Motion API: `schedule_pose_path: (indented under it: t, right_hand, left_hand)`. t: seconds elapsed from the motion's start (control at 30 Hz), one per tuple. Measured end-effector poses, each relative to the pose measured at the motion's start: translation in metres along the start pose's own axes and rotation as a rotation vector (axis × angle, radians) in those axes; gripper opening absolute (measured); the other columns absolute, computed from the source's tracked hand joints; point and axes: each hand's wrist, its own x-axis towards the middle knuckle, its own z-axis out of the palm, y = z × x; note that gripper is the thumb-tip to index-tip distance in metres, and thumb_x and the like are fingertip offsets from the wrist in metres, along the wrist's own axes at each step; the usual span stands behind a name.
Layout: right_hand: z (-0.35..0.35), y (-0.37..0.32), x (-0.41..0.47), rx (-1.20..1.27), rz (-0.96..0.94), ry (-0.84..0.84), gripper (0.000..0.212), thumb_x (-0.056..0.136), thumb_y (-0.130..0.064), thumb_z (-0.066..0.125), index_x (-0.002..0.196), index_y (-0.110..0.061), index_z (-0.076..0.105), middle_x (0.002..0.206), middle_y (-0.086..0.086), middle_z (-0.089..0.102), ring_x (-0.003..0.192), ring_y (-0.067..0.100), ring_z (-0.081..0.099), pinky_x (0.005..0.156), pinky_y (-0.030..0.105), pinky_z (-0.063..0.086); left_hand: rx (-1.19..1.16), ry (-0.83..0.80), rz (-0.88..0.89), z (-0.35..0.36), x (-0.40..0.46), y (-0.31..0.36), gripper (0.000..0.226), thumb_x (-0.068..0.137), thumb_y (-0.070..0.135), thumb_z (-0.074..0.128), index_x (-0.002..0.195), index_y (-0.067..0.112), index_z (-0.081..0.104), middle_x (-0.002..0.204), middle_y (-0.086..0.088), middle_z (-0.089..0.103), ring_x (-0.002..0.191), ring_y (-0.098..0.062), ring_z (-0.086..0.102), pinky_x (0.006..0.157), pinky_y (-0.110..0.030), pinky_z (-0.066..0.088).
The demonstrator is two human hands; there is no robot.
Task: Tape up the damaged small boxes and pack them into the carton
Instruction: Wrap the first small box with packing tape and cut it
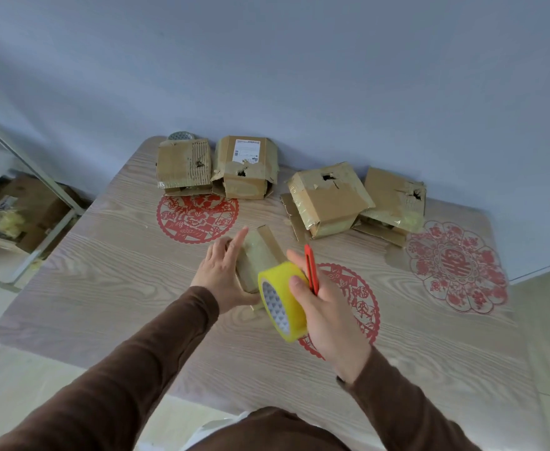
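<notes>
A small brown box (258,255) sits near the middle of the wooden table (111,275), one flap sticking up. My left hand (223,275) rests flat against its left side, thumb under the near edge, fingers spread. My right hand (327,307) holds a yellow tape roll (283,301) just in front of the box, together with a red cutter (311,270) between the fingers. Several torn small boxes stand along the back: two at the left (184,166) (246,167), two at the right (328,198) (394,198), each with a hole.
Red paper-cut decals lie on the table top (197,218) (455,266). A round metal object (181,136) peeks out behind the back-left box. On the floor at the left stands a larger carton (23,206) behind a metal frame. A wall closes off the far side.
</notes>
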Motion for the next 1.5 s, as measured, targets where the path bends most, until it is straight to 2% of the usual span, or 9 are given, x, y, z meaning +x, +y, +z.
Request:
schedule_pose_path:
  t: [0.1,0.3,0.4,0.5,0.8,1.0,1.13,1.37,1.5]
  right_hand:
    - [0.001,0.022,-0.012,-0.169,0.011,-0.017,0.040,0.108,-0.033,0.040,0.147,-0.041,0.044,0.133,-0.023,0.058,0.115,-0.014,0.053,0.096,0.011,0.041]
    - [0.012,0.096,-0.012,-0.277,0.194,-0.078,0.041,0.108,-0.031,0.040,0.148,-0.041,0.045,0.127,-0.005,0.068,0.117,0.020,0.062,0.097,0.028,0.049]
    - [0.017,0.113,-0.004,-0.171,0.232,-0.091,0.041,0.108,-0.027,0.042,0.146,-0.043,0.046,0.117,-0.030,0.059,0.109,-0.007,0.056,0.086,0.005,0.038]
    - [0.023,0.112,0.011,-0.212,0.189,-0.088,0.042,0.108,-0.027,0.042,0.141,-0.052,0.037,0.095,-0.028,0.059,0.077,-0.015,0.053,0.076,0.011,0.039]
    - [0.021,0.063,0.047,-0.078,-0.029,-0.119,0.051,0.107,-0.037,0.041,0.156,-0.042,0.027,0.155,-0.020,0.035,0.140,-0.005,0.034,0.111,0.014,0.030]
    - [0.040,0.058,0.070,-0.168,-0.126,-0.135,0.061,0.108,-0.030,0.043,0.159,-0.043,0.012,0.156,-0.024,0.025,0.139,-0.012,0.026,0.113,0.012,0.022]
    - [0.052,0.050,0.096,-0.193,-0.117,-0.080,0.060,0.107,-0.035,0.043,0.160,-0.039,0.014,0.157,-0.012,0.038,0.133,-0.003,0.039,0.110,0.015,0.031]
    - [0.053,0.052,0.127,-0.057,0.078,-0.251,0.060,0.102,-0.054,0.045,0.153,-0.022,0.041,0.139,-0.004,0.060,0.127,0.009,0.055,0.114,0.037,0.040]
    - [0.035,0.039,0.108,-0.056,0.041,-0.235,0.052,0.106,-0.034,0.047,0.156,-0.027,0.031,0.139,-0.025,0.049,0.124,-0.017,0.044,0.113,0.019,0.034]
  left_hand:
    - [0.043,-0.027,0.019,-0.001,0.002,0.000,0.130,0.053,0.071,0.081,0.155,0.051,0.003,0.141,-0.006,0.024,0.133,-0.026,0.029,0.110,-0.049,0.041]
    - [0.063,-0.119,-0.014,-0.002,0.012,0.007,0.119,0.059,0.066,0.080,0.152,0.058,0.006,0.146,-0.003,0.016,0.136,-0.025,0.020,0.113,-0.044,0.034]
    - [0.042,-0.125,-0.023,-0.001,0.013,0.010,0.117,0.061,0.065,0.080,0.152,0.058,0.008,0.146,-0.003,0.016,0.136,-0.026,0.019,0.114,-0.044,0.033]
    - [-0.010,-0.156,-0.062,-0.004,0.021,0.006,0.117,0.055,0.069,0.077,0.151,0.060,0.010,0.143,-0.001,0.018,0.135,-0.028,0.021,0.114,-0.047,0.032]
    - [-0.591,-0.223,-0.447,-0.033,0.048,-0.026,0.093,0.061,0.068,0.069,0.147,0.039,0.046,0.131,-0.003,0.059,0.107,-0.020,0.060,0.088,-0.036,0.055]
    - [-0.120,0.084,-0.250,-0.024,0.056,-0.046,0.055,0.097,0.033,0.059,0.150,0.027,0.044,0.149,-0.007,0.051,0.136,-0.031,0.046,0.115,-0.045,0.037]
    - [0.206,0.013,0.148,-0.018,0.048,-0.051,0.075,0.087,0.035,0.046,0.158,0.025,0.027,0.166,0.000,0.020,0.155,-0.016,0.008,0.127,-0.040,0.002]
    - [0.351,-0.311,0.096,-0.014,0.060,-0.074,0.128,0.073,0.079,0.062,0.157,0.024,-0.018,0.164,0.002,-0.025,0.147,-0.009,-0.028,0.121,-0.030,-0.016]
    - [0.381,-0.318,0.100,-0.013,0.052,-0.071,0.142,0.054,0.100,0.047,0.156,0.029,-0.022,0.160,0.007,-0.034,0.146,-0.010,-0.033,0.122,-0.034,-0.016]
